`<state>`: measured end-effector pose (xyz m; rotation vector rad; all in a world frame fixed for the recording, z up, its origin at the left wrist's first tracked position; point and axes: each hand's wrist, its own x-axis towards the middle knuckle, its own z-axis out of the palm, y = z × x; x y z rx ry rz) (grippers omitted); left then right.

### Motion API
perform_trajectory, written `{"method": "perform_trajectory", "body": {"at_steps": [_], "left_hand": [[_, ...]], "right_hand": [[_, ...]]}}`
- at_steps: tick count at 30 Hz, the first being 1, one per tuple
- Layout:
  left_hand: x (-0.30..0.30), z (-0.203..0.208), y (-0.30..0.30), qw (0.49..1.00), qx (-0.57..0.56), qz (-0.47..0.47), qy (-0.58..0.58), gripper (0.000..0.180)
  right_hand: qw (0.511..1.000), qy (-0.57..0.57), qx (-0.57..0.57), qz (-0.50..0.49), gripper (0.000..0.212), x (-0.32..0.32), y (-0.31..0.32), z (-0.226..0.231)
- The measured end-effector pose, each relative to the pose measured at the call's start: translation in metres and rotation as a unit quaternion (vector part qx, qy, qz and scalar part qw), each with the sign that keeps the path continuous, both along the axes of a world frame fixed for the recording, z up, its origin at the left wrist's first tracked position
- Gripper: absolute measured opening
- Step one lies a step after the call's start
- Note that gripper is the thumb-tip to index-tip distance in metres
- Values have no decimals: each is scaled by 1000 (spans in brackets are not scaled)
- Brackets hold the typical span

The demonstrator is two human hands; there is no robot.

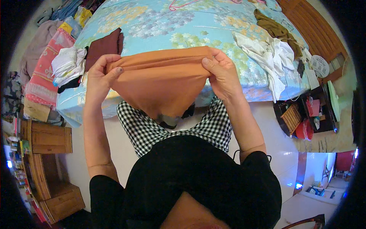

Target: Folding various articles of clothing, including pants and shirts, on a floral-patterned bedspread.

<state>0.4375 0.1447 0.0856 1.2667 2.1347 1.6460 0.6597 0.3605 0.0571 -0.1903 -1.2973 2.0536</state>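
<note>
Wide fisheye, head-worn, faces steeply down past black shirt (198, 171); orange cloth (162, 82) close, above mid-view; bed (152, 26) farther, toward upper edge.

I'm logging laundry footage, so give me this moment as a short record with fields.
Held item: orange cloth, spread between both hands, lower part drooping
Left hand: pinching the cloth's left end
Right hand: pinching its right end
Surface ahead: bed with blue floral cover
Toward the left: folded maroon cloth; pile of white cloth
Toward the right: crumpled white garment; olive-brown garment beyond it
Far part of bed: pink hanger, partly in view
</note>
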Motion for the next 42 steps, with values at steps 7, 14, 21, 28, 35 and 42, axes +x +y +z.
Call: {"method": "perform_trajectory", "body": {"at_steps": [7,14,21,28,35,42], "left_hand": [[53,-9,39,967,16,3,256,30],[69,-13,67,984,81,-134,-83,21],[51,42,72,985,49,-149,67,16],[37,73,56,963,27,-116,242,13],[13,78,37,960,47,-47,274,12],[43,113,36,952,78,-20,296,4]], "right_hand": [[984,-5,-87,154,40,-30,-32,4],[983,-24,1,180,36,-40,-32,13],[970,9,-13,243,36,-32,-29,2],[812,-102,560,128,26,-10,-23,4],[751,-27,659,-24,19,2,-18,32],[840,-35,539,46,18,-11,-22,1]]}}
